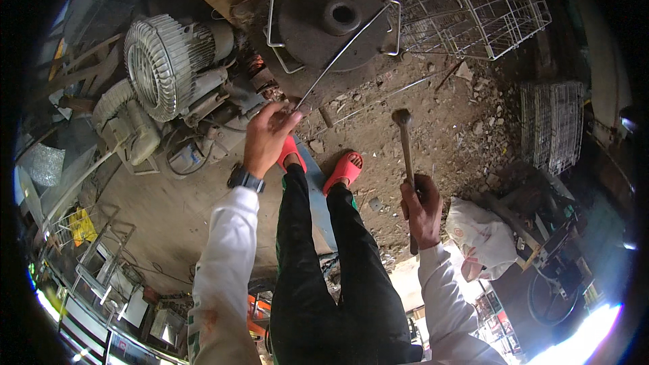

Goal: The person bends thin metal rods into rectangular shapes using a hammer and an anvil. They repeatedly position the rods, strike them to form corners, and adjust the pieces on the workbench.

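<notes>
My left hand [269,136] pinches the near end of a thin metal rod [339,55]. The rod slants up and right across a dark round metal disc [301,23], which has a raised hub [342,16] with a hole in its middle. Bent wire loops [272,17] stand at the disc's left side, and another wire loop [397,30] is at its right, by the rod's far end. In my right hand [422,211] is a hammer [406,149], gripped by its handle with the head pointing away from me, above the dirt floor and apart from the disc.
Left of the disc stands a ribbed grey motor blower [159,67]. Wire racks [500,7] lie at the far right, with a stack of wire grids [551,125] nearer. A white sack [480,236] sits beside my right forearm. Rubble [473,135] covers the ground around my red slippers [343,170].
</notes>
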Motion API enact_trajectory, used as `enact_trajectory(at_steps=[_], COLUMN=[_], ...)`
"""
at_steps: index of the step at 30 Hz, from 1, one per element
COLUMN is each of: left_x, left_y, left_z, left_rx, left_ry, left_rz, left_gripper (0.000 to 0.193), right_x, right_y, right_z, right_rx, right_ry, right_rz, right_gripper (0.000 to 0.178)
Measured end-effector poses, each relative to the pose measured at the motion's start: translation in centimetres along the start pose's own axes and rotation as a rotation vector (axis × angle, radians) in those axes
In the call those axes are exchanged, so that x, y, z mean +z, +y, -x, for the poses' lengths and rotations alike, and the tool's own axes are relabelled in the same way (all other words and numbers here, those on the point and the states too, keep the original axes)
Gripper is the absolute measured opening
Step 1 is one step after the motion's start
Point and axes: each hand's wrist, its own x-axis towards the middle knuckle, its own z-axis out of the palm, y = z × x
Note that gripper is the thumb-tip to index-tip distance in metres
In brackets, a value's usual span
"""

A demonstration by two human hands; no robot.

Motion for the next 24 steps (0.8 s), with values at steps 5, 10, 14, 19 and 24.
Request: enact_trajectory(at_steps=[5, 10, 14, 19, 24], left_x=[-0.9, -0.8, -0.4, -0.5, -0.4], left_y=[-0.7, -2.1, -1.9, -1.3, -1.9], left_z=[2.2, 2.5, 3.4, 4.7, 5.1], left_rx=[-0.079, -0.023, 0.026, -0.031, -0.040], left_ry=[0.030, 0.093, 0.187, 0.213, 0.177], left_rz=[0.051, 0.040, 0.006, -0.048, 0.046], left_gripper=[0.017, 0.018, 0.020, 0.023, 0.024], right_x=[1.4, 2.4, 2.4, 2.5, 3.2], right_y=[-3.5, -3.7, -4.3, -5.0, -5.6], right_z=[-2.2, -3.8, -4.4, -5.1, -6.9], right_rx=[0.016, -0.027, -0.034, -0.008, -0.085], right_ry=[-0.008, -0.008, -0.009, 0.000, 0.047], right_rz=[-0.058, -0.078, -0.077, -0.102, 0.005], right_gripper=[0.025, 0.029, 0.029, 0.030, 0.032])
